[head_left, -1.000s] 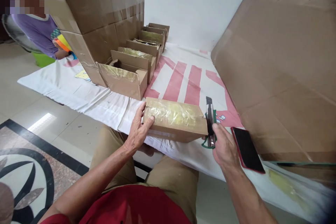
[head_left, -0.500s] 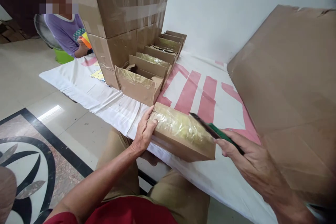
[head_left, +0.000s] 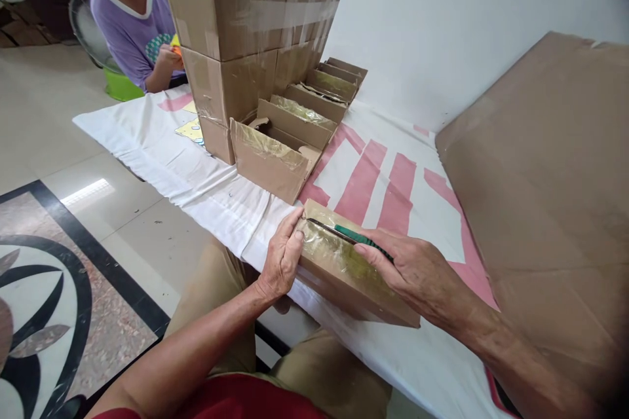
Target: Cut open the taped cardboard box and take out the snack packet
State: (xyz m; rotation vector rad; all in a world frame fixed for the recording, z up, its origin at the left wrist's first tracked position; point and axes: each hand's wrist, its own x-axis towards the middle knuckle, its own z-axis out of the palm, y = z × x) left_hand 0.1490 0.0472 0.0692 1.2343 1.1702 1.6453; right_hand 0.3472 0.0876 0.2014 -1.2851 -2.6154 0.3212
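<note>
At the table's near edge, the left hand (head_left: 282, 260) still clasps the small taped brown cardboard box (head_left: 344, 268), while the right hand (head_left: 413, 268), gripping the green-handled utility knife (head_left: 351, 236), has now laid its blade along the box's taped top.

A taped box (head_left: 344, 275) lies at lower centre on the counter (head_left: 206, 196), the left hand (head_left: 282, 258) at its left end and the right hand (head_left: 413, 272) over its right, holding a cutter (head_left: 344, 234) on its top. Behind it, a row of open boxes (head_left: 295, 137) runs toward upper centre beside stacked cartons (head_left: 246, 26). A flat cardboard sheet (head_left: 540, 196) fills the right of the frame.
</note>
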